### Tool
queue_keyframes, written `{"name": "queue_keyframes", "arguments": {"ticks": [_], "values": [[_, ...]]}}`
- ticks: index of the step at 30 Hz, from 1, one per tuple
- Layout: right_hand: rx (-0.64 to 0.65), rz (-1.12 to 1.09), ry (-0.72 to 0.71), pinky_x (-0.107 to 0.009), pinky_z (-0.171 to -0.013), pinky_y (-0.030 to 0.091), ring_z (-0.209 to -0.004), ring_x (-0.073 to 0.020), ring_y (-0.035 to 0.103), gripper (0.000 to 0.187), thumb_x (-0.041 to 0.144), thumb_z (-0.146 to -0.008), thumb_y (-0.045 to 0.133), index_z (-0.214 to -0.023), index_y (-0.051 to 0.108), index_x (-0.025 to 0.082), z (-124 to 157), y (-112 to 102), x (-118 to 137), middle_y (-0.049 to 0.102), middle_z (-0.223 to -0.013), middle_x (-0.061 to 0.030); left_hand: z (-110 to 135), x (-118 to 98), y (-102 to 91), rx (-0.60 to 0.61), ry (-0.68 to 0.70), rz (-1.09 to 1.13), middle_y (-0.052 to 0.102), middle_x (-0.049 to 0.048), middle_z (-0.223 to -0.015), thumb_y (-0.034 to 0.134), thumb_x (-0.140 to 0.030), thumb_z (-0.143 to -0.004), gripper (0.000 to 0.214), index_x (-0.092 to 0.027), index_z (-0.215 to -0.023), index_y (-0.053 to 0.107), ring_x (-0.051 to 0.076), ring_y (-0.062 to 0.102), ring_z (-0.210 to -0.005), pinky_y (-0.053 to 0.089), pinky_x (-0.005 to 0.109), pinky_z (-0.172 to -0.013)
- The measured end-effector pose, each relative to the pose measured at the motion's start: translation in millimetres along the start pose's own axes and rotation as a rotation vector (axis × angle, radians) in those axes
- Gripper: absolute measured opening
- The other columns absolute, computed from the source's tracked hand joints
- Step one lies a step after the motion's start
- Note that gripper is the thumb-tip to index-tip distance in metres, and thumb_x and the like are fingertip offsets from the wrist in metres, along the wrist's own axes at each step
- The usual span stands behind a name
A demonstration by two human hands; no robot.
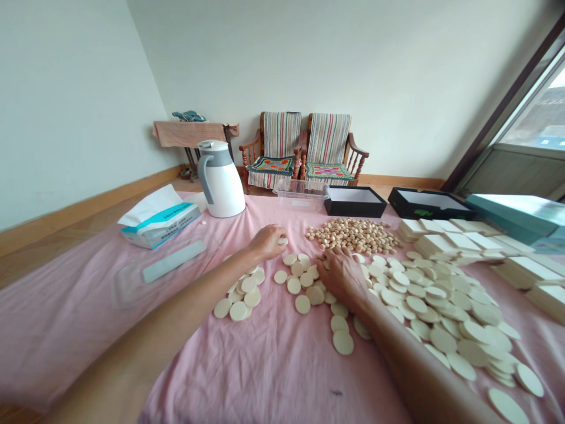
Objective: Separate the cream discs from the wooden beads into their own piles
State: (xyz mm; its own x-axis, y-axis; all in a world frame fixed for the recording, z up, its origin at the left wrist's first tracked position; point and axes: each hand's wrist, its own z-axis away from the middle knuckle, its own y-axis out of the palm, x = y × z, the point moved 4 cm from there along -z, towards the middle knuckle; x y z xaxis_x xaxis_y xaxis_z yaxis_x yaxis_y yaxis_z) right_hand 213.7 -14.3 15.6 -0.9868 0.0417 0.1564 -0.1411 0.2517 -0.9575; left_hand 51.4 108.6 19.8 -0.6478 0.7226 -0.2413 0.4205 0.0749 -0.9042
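Observation:
Pinched at the fingertips of my left hand (268, 242) is a pale round wooden disc, seen nearly edge-on above the pink cloth. Below that forearm lies a small heap of similar discs (248, 285). My right hand (343, 275) rests with bent fingers on a loose group of discs (297, 268) in the middle. Its fingertips are turned down and partly hidden, so what they grip cannot be made out. To the right of that hand spreads a large pile of wooden discs (441, 321). Just beyond it lies a heap of small tan rounded pieces (355, 234).
Behind stand a white-grey thermos jug (227, 187), a clear plastic container (300, 194) and two black box trays (355, 210) (430, 212). A tissue pack (161, 218) and a translucent lid (174, 262) lie left. Stacked pale square pieces (454, 238) and a teal box (521, 215) are right.

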Motion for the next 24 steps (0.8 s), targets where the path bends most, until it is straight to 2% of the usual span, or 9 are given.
{"name": "queue_keyframes", "arguments": {"ticks": [5,9,11,14,18,24], "values": [[0.0,0.005,0.003,-0.036,-0.082,0.034,-0.103,-0.0267,0.051,0.03,0.037,-0.092,0.04,-0.098,0.062,0.017,0,1,0,0.063,-0.104,-0.0114,4,-13,-13.7,0.062,0.036,0.245,0.07,0.0031,-0.088,0.056,-0.024,-0.079,0.023,-0.016,-0.095,0.07,0.013,0.063,-0.074,0.048,0.02,-0.069],[0.007,0.006,0.006,-0.037,-0.082,0.034,-0.104,-0.0266,0.05,0.03,0.036,-0.091,0.041,-0.099,0.062,0.017,-1,2,0,0.063,-0.106,-0.0115,8,1,-16.1,0.068,-0.043,0.053,0.07,0.0055,-0.092,0.056,-0.015,-0.073,0.025,-0.016,-0.094,0.07,0.016,0.063,-0.08,0.048,0.023,-0.075],[0.003,0.005,0.006,-0.036,-0.082,0.033,-0.104,-0.0266,0.05,0.03,0.036,-0.091,0.041,-0.099,0.062,0.017,-1,2,-1,0.063,-0.105,-0.0116,11,9,-13.6,0.086,-0.073,-0.036,0.069,0.0068,-0.09,0.058,-0.015,-0.071,0.025,-0.016,-0.093,0.07,0.018,0.063,-0.083,0.048,0.026,-0.078],[-0.006,0.011,0.004,-0.036,-0.082,0.033,-0.103,-0.0268,0.05,0.029,0.036,-0.091,0.042,-0.098,0.062,0.017,-1,2,-1,0.064,-0.105,-0.0114,16,16,-10.3,0.1,-0.073,-0.054,0.067,0.0073,-0.086,0.058,-0.019,-0.072,0.02,-0.015,-0.088,0.07,0.019,0.062,-0.081,0.048,0.028,-0.077],[-0.011,0.012,0.002,-0.036,-0.081,0.033,-0.103,-0.0266,0.05,0.028,0.036,-0.091,0.042,-0.098,0.062,0.017,-1,3,-1,0.064,-0.105,-0.0108,19,17,-8.0,0.146,-0.028,-0.047,0.066,0.0048,-0.082,0.057,-0.018,-0.069,0.015,-0.017,-0.079,0.069,0.018,0.061,-0.075,0.046,0.026,-0.071],[-0.016,0.009,-0.001,-0.036,-0.081,0.033,-0.103,-0.0261,0.051,0.029,0.037,-0.091,0.042,-0.096,0.062,0.017,-1,3,-1,0.064,-0.103,-0.0101,21,6,-13.6,0.174,-0.026,-0.014,0.067,0.0059,-0.084,0.058,-0.016,-0.069,0.016,-0.015,-0.08,0.069,0.017,0.061,-0.076,0.045,0.025,-0.07]]}}
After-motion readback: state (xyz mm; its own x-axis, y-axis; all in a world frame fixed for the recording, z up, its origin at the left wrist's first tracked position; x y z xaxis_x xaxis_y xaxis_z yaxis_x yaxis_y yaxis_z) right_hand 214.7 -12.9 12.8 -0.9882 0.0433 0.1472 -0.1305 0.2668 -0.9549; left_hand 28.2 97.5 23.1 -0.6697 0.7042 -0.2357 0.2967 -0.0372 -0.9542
